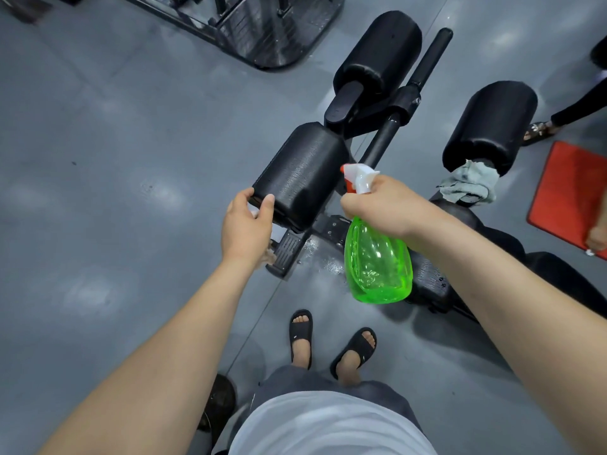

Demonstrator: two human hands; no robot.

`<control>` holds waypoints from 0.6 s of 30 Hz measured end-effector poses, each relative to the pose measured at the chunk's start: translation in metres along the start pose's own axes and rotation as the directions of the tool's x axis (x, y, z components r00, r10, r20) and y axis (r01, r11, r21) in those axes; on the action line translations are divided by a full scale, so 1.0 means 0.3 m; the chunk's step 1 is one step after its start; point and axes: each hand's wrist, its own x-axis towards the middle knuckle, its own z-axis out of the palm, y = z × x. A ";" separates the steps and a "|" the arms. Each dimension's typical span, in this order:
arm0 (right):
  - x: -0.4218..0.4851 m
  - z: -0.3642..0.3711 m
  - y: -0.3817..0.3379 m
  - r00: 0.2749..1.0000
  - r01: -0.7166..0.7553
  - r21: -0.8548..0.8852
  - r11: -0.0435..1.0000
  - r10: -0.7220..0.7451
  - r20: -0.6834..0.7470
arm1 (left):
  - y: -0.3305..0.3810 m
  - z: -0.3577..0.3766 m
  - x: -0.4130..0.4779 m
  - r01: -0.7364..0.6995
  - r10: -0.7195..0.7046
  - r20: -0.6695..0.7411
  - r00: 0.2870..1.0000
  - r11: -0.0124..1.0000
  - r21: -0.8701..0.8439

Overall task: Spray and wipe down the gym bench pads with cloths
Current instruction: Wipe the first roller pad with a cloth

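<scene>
**Left hand** (246, 221): grasping. Thumb and fingers curl round the near end of the near pad (302, 172). A pale scrap shows under the palm; what it is cannot be told.

**Right hand** (384, 205): grasping. It is closed round the neck of one spray bottle (377, 267), green and see-through, with a white head and an orange trigger. The bottle hangs below the hand, just right of the near pad, with its nozzle turned toward that pad. Whether a finger lies on the trigger cannot be told.

**Pads counted:** three black rolls.
- The near pad is in the left hand.
- The far pad (377, 50) lies beyond it, on the same side of the black bar (427, 60).
- The right pad (489, 123) stands across the bar, well apart from both hands.

A further black padded part (427, 280) lies under the right forearm, mostly hidden.

**Cloths counted:** one. The grey-green cloth (469, 185) hangs crumpled at the near end of the right pad, touching it, and neither hand holds it.

**Surroundings:**
- The floor (98, 159) is grey, with wet drops (322, 261) beside the bottle.
- Two feet in black slides (300, 336) stand near the bench frame.
- One red mat (571, 192) lies at the right edge.
- One sandalled foot (538, 131) of a second person is beside the right pad.
- One black machine base (262, 27) sits at the far side.
</scene>
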 end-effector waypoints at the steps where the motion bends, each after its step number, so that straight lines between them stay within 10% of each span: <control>1: -0.004 0.005 0.000 1.000 0.002 0.004 1.000 -0.002 0.013 | -0.002 -0.001 0.006 0.018 -0.018 0.008 1.000 1.000 -0.009; 18: -0.022 0.095 0.058 0.993 -0.002 -0.164 0.986 -0.017 -0.113 | 0.000 0.027 -0.050 0.037 -0.039 -0.019 0.999 0.995 -0.097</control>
